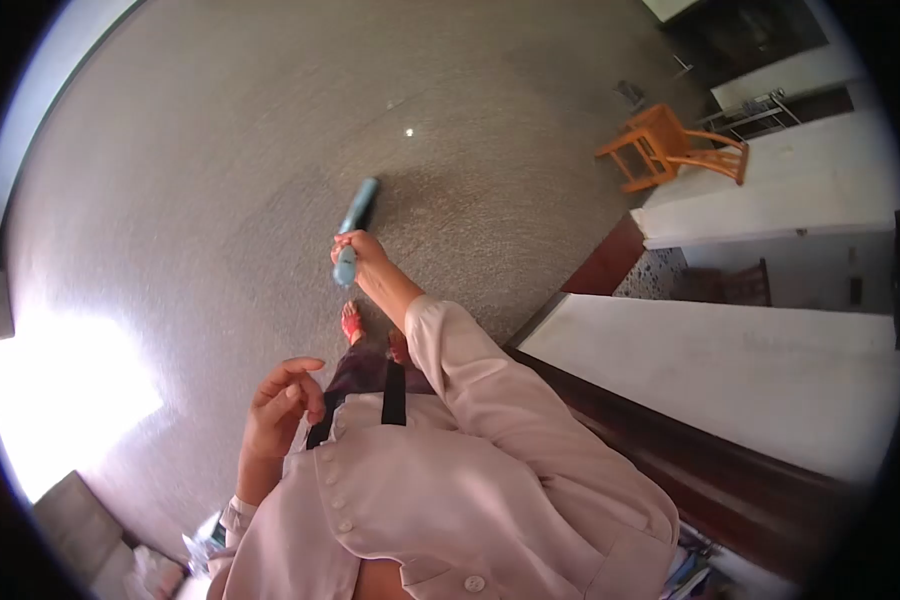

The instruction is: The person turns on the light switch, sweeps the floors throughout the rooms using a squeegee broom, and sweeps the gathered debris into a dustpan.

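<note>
My right hand [362,250] is stretched out forward with its fingers wrapped round a light-blue stick-like tool [358,208]. The tool's rounded near end pokes out below my fist, and its other end points away over the floor. Its exact kind is not clear from above. My left hand [282,402] hangs by my waist, fingers loosely bent and apart, with nothing in it. Below my hands my feet show in red footwear [351,322] on the grey floor [260,150].
An orange wooden chair [660,148] stands at the far right by a white ledge [770,190]. A low white-topped wall [710,370] with a dark wooden edge runs close on my right. Bright light covers the floor at left, near a grey seat [85,525].
</note>
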Motion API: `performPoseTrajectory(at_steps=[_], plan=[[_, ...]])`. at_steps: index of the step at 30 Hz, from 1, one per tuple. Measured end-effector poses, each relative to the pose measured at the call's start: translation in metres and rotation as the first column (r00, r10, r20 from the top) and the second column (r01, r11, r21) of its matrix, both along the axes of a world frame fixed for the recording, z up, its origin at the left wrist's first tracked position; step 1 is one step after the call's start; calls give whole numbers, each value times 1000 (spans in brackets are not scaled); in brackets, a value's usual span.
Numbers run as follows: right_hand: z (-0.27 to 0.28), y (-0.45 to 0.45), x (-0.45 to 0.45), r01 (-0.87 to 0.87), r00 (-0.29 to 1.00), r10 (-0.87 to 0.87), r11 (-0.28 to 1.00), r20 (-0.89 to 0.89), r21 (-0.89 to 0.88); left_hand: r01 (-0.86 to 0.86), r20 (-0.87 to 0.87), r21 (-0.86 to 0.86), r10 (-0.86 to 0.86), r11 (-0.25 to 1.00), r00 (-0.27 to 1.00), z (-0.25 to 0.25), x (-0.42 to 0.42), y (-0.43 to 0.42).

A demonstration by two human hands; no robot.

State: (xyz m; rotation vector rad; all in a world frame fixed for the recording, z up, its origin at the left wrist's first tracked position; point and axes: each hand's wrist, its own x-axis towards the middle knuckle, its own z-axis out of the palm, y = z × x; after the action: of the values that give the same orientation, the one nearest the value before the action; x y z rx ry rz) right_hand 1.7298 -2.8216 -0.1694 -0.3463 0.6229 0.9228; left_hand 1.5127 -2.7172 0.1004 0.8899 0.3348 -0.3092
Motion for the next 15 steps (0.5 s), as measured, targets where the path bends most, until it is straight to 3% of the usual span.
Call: performPoseTrajectory(at_steps=[1,2,5,6,8,10,12,14,15], plan=[[-3,-5,16,-70,997,64,990,46,119,8,-46,28,-7,1000,999,-9,8,7],[28,-16,26,52,993,-40,993,-115,101,19,-96,57,-13,998,995,-18,14,16],[15,-68,31,111,979,-59,957,-195,269,85,-228,159,-47,984,972,-45,31,36],[20,-84,24,122,991,-101,953,-88,277,114,-272,193,-58,975,961,-55,36,42],[46,-119,1,140,987,-150,976,48,167,164,-337,245,-75,956,939,-81,45,52],[67,-159,-28,118,947,-91,991,309,-70,223,-424,277,-90,934,901,-110,48,61],[85,-190,-49,187,964,-105,920,244,-344,295,-517,293,-109,910,849,-139,56,69],[100,-214,-66,233,956,-44,720,291,-654,321,-539,269,-134,908,831,-163,66,70],[90,-233,-72,244,963,-94,696,251,-676,334,-550,258,-146,907,822,-170,74,68]])
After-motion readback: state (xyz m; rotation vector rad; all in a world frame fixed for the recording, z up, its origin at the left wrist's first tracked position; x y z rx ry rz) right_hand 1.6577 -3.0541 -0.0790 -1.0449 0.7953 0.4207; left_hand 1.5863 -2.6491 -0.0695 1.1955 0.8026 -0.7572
